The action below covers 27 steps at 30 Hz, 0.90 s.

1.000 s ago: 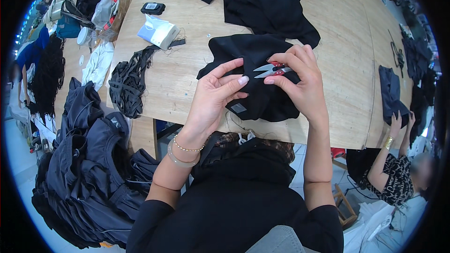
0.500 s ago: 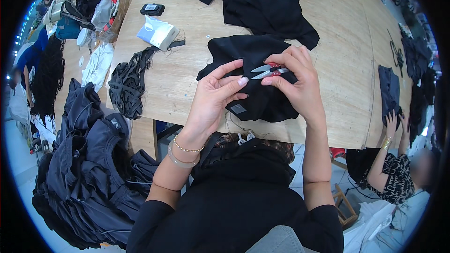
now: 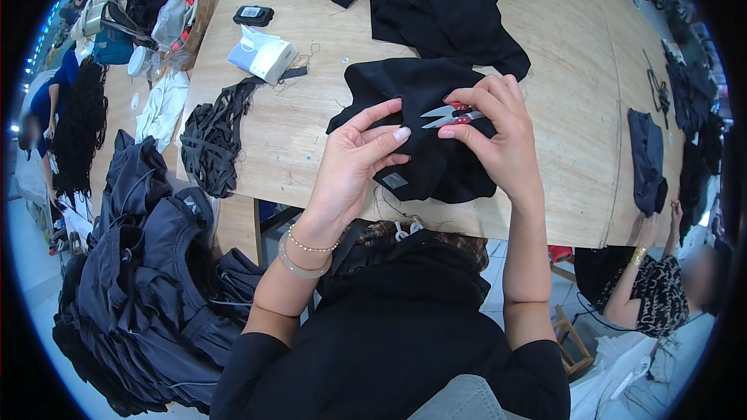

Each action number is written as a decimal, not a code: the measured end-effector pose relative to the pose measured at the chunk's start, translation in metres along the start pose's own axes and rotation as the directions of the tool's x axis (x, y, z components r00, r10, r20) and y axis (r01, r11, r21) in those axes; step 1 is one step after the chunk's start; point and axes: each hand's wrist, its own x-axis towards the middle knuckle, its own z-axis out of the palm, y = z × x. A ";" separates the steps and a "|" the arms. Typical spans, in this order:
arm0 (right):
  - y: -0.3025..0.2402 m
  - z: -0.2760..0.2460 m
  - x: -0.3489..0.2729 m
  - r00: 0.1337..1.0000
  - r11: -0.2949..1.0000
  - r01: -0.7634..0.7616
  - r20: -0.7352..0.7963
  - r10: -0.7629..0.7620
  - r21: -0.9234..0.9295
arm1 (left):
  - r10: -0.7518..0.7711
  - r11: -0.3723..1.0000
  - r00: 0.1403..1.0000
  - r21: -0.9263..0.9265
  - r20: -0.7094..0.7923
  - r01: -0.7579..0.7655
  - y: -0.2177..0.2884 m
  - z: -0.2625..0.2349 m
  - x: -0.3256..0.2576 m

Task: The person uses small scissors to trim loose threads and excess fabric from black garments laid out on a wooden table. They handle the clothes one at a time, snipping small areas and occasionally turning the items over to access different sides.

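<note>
My right hand [image 3: 498, 120] is closed round thread snips [image 3: 445, 117] with red on the handle, their pale blades slightly parted and pointing left. Just beyond the tips, my left hand [image 3: 359, 148] grips a black garment [image 3: 447, 163] at the fold between thumb and fingers, its index finger stretched along the cloth. This garment is spread near the table's front edge, with a small grey label patch by my left fingertips. Any thread between the blades and my left thumb is too fine to make out.
More black garments [image 3: 451, 19] lie further back on the wooden table [image 3: 568, 155]. To the left are a heap of dark strips [image 3: 214, 144], a tissue pack [image 3: 263, 54] and a black device [image 3: 254, 15]. Dark clothes [image 3: 156, 280] pile up beside me. A co-worker [image 3: 657, 288] sits at right.
The snips have shifted slightly right and their blade tips are closer together. My left hand keeps its place. At right, the co-worker's hands have drawn back from the dark grey cloth.
</note>
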 end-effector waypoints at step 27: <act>0.004 0.010 -0.005 0.983 0.861 -0.182 0.084 0.162 0.475 | -0.002 1.000 1.000 -0.026 0.017 0.003 0.002 0.002 0.000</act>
